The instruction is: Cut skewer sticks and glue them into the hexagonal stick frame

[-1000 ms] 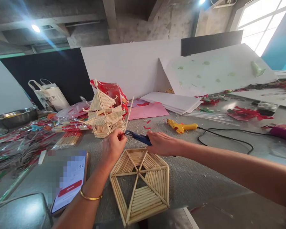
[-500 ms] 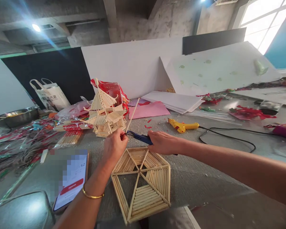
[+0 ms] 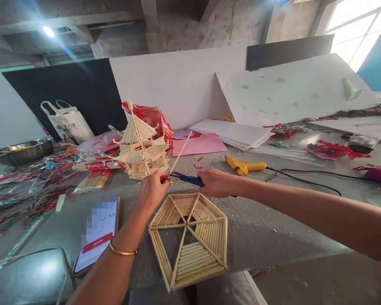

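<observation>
My left hand (image 3: 154, 186) is closed in a pinch around the lower end of a thin wooden stick (image 3: 181, 150), which slants up and to the right. My right hand (image 3: 216, 183) grips dark blue pliers (image 3: 190, 179), whose jaws reach the stick right beside my left fingertips. Whether the jaws are fully closed is too small to tell. Just below both hands lies a many-sided stick panel (image 3: 206, 237) with spokes; several of its sections are filled with sticks, and the left one shows an open gap. Behind my left hand stands a tiered stick pagoda (image 3: 142, 148).
A yellow glue gun (image 3: 246, 166) with a black cord lies to the right. On the left are a phone (image 3: 98, 235), bundled sticks (image 3: 93, 180) and a metal bowl (image 3: 22, 151). Pink paper (image 3: 200, 145) and white boards (image 3: 230, 132) lie at the back.
The pliers' jaws have shifted slightly at the stick's lower end, and the handles look closer together. The stick leans a little more to the right. My left hand stays nearly in place.
</observation>
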Demonstrator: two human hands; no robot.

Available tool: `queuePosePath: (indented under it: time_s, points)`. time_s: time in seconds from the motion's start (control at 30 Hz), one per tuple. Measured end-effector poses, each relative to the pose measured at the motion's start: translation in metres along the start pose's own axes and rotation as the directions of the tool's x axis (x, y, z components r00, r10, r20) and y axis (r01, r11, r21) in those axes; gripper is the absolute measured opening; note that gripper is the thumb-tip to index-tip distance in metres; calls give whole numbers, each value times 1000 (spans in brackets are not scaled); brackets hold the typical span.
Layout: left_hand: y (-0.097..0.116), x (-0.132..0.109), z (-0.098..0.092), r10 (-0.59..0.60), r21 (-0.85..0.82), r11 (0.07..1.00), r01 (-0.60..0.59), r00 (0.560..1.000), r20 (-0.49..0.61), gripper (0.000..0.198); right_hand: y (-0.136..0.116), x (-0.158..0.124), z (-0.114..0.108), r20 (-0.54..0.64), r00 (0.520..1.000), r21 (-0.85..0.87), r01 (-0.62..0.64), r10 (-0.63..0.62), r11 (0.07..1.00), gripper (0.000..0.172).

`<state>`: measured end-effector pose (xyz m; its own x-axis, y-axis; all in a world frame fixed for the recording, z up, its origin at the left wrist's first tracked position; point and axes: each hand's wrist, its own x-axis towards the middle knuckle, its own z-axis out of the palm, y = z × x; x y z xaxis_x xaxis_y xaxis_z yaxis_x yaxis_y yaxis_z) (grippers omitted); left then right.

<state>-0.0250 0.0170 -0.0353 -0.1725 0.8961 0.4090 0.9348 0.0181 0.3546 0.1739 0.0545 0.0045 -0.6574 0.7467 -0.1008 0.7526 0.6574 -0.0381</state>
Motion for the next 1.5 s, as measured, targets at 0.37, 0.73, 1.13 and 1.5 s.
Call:
queuePosePath:
  time_s: [0.37, 0.73, 1.13, 1.5]
  points:
    - [-9, 2, -1, 38, 84, 996, -37, 999, -9, 20, 2, 21, -4, 115, 991, 9, 64, -65, 998, 28]
    - [-14, 8, -7, -56, -26, 998, 59, 994, 90, 18, 1, 31, -4, 237, 971, 135, -12, -20, 991, 15]
    - [-9, 4, -4, -7, 34, 999, 6, 999, 50, 18, 1, 28, -2, 276, 961, 159, -56, 10, 986, 15]
    - [-10, 7, -2, -44, -40, 998, 50, 987, 154, 16, 15, 36, 3, 275, 961, 133, -49, 11, 990, 19]
